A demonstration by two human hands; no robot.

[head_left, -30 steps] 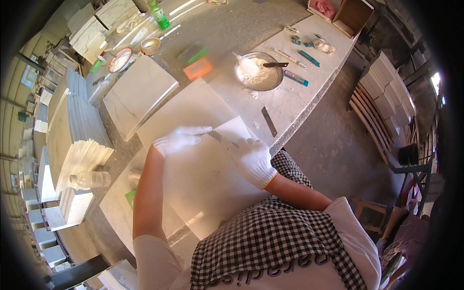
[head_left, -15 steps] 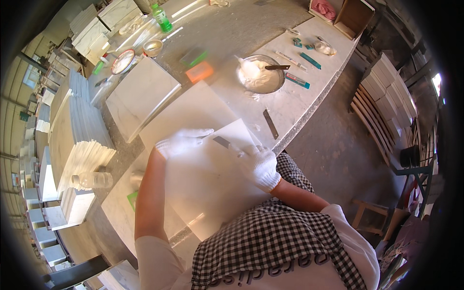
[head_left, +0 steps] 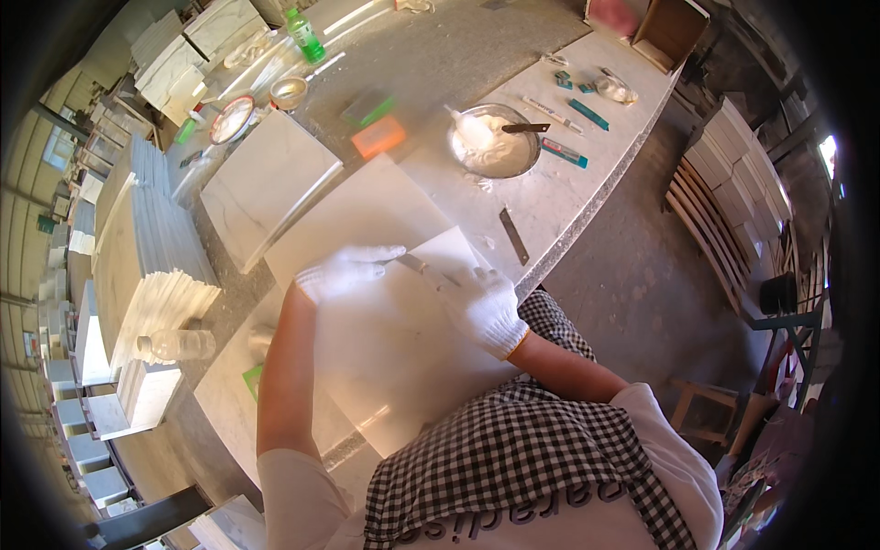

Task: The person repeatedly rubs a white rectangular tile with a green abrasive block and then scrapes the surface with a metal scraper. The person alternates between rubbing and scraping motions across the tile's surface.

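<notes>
Smooth glossy white panel (head_left: 390,357), matt knitted cloth gloves (head_left: 490,316), shiny metal bowl (head_left: 527,163), matt cloth apron (head_left: 504,440)

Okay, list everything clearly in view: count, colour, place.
Panel: one, white, lower centre
Blade: one, grey, at panel's far end
Table: one, pale, centre right
Bowl: one, silver, centre, holding paste
Spatula: one, dark, in the bowl
Loose blade: one, grey, on the table
Small items: several, teal and white, right of bowl
Blurred blocks: two, orange, green, left of bowl
Smaller bowls: two, pale, upper left
Bottles: at least two, green upper left, clear left
Slabs: many, pale, left and far right
Crate: one, brown, upper right
Apron: one, black and white, lower centre
Left hand: one, white glove, panel's left edge
Right hand: one, white glove, holding blade
</notes>
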